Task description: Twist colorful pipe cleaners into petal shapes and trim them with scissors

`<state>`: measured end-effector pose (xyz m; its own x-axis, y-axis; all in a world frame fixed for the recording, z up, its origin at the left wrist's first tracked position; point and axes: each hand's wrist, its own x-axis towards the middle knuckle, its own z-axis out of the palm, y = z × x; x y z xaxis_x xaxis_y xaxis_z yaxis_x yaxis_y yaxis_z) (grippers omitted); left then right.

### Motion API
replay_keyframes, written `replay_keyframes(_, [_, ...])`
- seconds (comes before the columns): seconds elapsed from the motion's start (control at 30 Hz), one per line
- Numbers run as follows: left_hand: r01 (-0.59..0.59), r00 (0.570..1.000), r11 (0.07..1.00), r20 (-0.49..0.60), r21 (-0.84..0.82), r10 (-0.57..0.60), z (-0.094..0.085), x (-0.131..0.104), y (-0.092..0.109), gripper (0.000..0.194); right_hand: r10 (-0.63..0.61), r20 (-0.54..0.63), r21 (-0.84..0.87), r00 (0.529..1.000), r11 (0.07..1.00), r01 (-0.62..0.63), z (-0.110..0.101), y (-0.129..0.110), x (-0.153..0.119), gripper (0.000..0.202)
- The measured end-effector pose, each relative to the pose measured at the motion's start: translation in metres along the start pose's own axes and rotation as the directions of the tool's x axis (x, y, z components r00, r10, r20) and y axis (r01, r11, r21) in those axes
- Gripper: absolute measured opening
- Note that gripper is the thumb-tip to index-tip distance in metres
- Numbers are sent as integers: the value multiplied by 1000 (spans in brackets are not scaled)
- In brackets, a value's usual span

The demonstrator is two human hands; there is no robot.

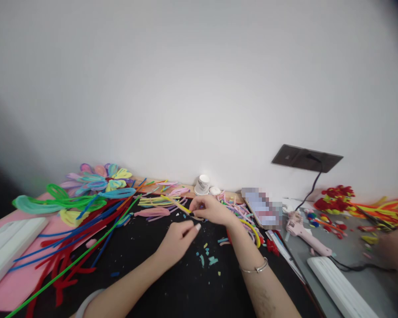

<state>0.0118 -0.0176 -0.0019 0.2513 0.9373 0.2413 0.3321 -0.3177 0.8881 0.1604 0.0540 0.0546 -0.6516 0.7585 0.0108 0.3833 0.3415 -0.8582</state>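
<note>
My right hand [210,211] is bent down over the black mat [172,282], fingertips pinched at the end of a yellow pipe cleaner [181,206]. Just below and to the left, my left hand [177,242] has its fingers curled and its thumb pointing at the right fingertips. Whatever its fingers hold, if anything, is hidden. Left of the hands lie a bundle of pink pipe cleaners [152,212] and several pale yellow ones [149,202]. Small blue-green clippings [212,260] are scattered below the hands.
A pipe-cleaner flower [108,179] and long red strips [61,265] lie left. Behind the hands stand a paper cup [203,183] and white case [215,191]. Rightward are a phone [260,207], corded pink glue gun [307,236], white box [341,287] and another person's hand [396,249].
</note>
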Motion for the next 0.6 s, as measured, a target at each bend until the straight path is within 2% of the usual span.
replay_keyframes(0.03, [75,994,991,-69,-107,-83,-1,3,-3,41,-5,-16,25,1000,1000,6,-4,0,-2,14])
replay_keyframes(0.1, [212,962,911,-87,-354,-258,-3,10,-8,35,-3,-26,54,1000,999,4,-11,-1,-6,12])
replay_keyframes(0.13, [233,949,858,-87,-457,-304,-4,12,-10,33,6,-18,61,1000,998,-5,-13,-2,-8,11])
replay_keyframes(0.2, [217,944,781,-78,-586,-321,-6,15,-11,35,26,21,61,999,998,-28,-14,-4,-11,11])
replay_keyframes(0.33, [206,937,747,-92,-632,-336,-7,14,-12,32,65,91,-5,994,998,-65,-4,-6,-9,14])
replay_keyframes(0.5, [225,904,679,-110,-699,-413,-8,14,-10,32,42,75,-27,996,999,-40,6,-4,-4,14])
replay_keyframes(0.6, [220,899,648,-107,-729,-426,-9,14,-8,33,52,73,-22,996,998,-50,6,-2,-5,14])
